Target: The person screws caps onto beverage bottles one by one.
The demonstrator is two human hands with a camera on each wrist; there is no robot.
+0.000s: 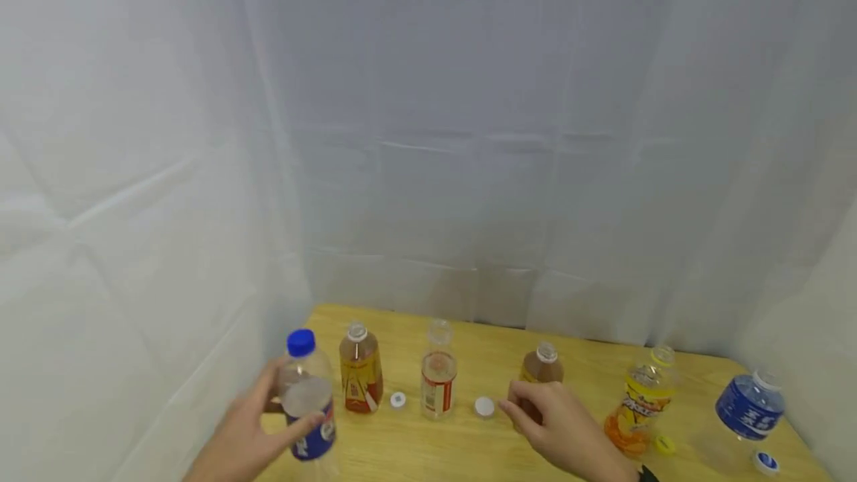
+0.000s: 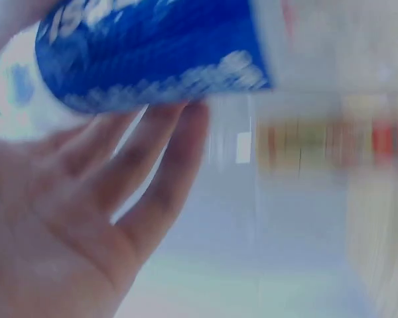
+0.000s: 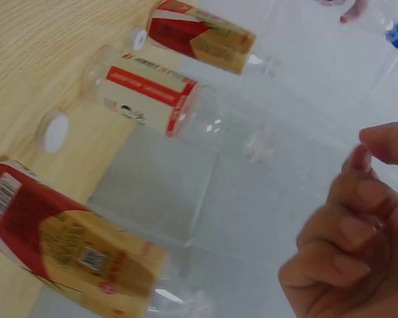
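One clear bottle [image 1: 306, 381] with blue cap [image 1: 301, 342] and label [image 1: 326, 434], gripped by the left hand [image 1: 251, 422]; the right hand [image 1: 559, 422] curls its fingers, a brown bottle [image 1: 544, 368] just past them.

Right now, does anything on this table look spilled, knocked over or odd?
I see nothing spilled or knocked over. One oddity: the blue-labelled plastic bottle in the left hand wears its blue cap, while the red-banded bottle and the other four show uncapped necks.
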